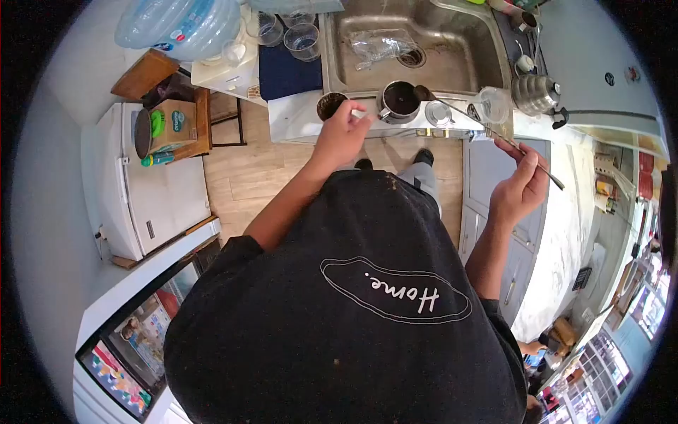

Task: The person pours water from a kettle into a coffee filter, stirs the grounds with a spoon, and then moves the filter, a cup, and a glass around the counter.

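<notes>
Fingers [344,110] of the left hand [339,138], in the head view, are drawn narrow about a small white piece [359,114]; whether it belongs to the brown cup [323,107] beside it, I cannot tell. That cup sits just to the left of those fingertips, its inside dark brown and mottled. Fingers of the right hand [519,189] are closed on the slim metal handle of a long spoon [422,93]. It slants from their grip away to the left, ending in a dark brown bowl, with its tail projecting past the hand. The bowl is at the right rim of a metal pitcher [404,119]; contact is unclear. Observed to the right of the left fingertips, the pitcher is upright, shiny and round-mouthed, its contents nearly black. Between pitcher and right fingers stand a small glass [438,113] and a translucent cup [494,106] on the pale counter [291,119]. Beyond both hands' fingers, the sink [459,55] holds crumpled clear plastic [381,46].
</notes>
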Demonstrator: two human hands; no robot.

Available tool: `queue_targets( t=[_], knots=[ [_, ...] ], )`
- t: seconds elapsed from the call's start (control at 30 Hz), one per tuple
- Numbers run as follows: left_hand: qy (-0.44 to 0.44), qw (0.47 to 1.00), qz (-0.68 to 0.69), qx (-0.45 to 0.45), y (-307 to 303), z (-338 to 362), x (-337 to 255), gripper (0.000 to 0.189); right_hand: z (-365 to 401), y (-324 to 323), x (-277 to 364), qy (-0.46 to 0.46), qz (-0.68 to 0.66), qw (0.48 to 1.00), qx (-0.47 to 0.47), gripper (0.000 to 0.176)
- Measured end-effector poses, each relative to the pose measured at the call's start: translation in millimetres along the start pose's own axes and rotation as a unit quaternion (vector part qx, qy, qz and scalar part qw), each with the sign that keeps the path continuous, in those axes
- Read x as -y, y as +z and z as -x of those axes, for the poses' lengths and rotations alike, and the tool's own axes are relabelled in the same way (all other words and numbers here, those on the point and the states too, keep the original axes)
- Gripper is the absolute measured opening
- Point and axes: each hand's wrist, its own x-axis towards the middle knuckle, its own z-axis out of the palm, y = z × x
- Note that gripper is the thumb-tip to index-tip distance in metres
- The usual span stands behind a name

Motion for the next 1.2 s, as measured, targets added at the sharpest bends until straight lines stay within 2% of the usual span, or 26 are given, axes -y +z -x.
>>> queue_targets(
  t=[0.07,0.1,0.17,0.2,0.3,0.47,0.53,0.7,0.77,0.93,1.2],
  knots=[
    [-0.012,1.0,-0.018,-0.005,-9.5,12.1,-6.7,0.03,-4.6,-1.2,-3.9,-0.001,-0.014,1.0,-0.013,0.025],
    [-0.017,0.999,0.003,-0.027,-8.0,23.3,-10.0,0.03,-10.8,-8.8,-5.5,0.032,-0.047,0.998,-0.012,0.025],
    [0.026,0.995,0.058,-0.083,-3.8,22.9,-7.0,0.031,-30.2,-14.2,-14.5,0.048,-0.121,0.991,-0.027,0.026],
    [0.013,0.993,0.077,-0.083,-2.0,27.3,-25.0,0.028,-42.9,-20.4,-20.5,0.052,-0.127,0.99,-0.033,0.027],
    [0.045,0.988,0.111,-0.1,13.9,33.1,-40.6,0.025,-68.9,-39.0,-30.1,0.065,-0.17,0.982,-0.042,0.029],
    [0.101,0.985,0.13,-0.046,59.0,32.4,-95.6,0.021,-110.2,-82.4,-52.5,0.109,-0.188,0.973,-0.083,0.029],
    [0.134,0.979,0.144,-0.052,82.9,24.9,-114.8,0.023,-124.5,-98.9,-79.2,0.122,-0.215,0.965,-0.086,0.029],
    [0.134,0.985,0.103,-0.025,129.8,4.5,-144.6,0.021,-140.3,-120.5,-154.1,0.211,-0.244,0.941,-0.099,0.028],
    [0.13,0.988,0.082,-0.007,144.5,-0.5,-151.7,0.017,-137.8,-124.2,-186.0,0.262,-0.264,0.924,-0.089,0.028],
    [0.126,0.989,0.07,-0.027,178.4,-9.4,-150.7,0.02,-129.1,-122.9,-246.1,0.376,-0.318,0.868,-0.067,0.028],
    [0.07,0.995,0.027,-0.062,211.5,-1.0,-149.7,0.021,-128.7,-113.9,-303.0,0.46,-0.397,0.794,0.013,0.028]
  ],
)
